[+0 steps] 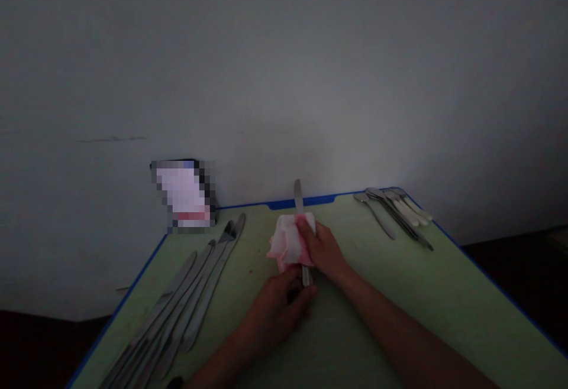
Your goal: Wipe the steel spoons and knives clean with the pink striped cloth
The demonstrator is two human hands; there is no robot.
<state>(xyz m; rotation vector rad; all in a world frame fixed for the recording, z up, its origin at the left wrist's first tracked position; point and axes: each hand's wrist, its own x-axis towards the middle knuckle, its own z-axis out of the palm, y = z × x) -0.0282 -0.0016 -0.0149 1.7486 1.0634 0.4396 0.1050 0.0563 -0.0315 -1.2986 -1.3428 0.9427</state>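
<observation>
A table knife (299, 195) points away from me over the middle of the table, its blade showing beyond a pink and white cloth (290, 238). My right hand (323, 248) is closed on the cloth, which wraps round the knife's middle, thumb on top. At the near end, my left hand (284, 300) grips the knife's handle between thumb and fingers. Part of the knife is hidden under the cloth. Several table knives (177, 312) lie in a loose row on the left, beside my left forearm.
The green table (355, 318) has a blue edge and meets a grey wall (284, 81). At the back right lie several spoons (373, 214) and forks with pale handles (410, 208). A phone-like device (184, 194), blurred out, leans on the wall at the back left.
</observation>
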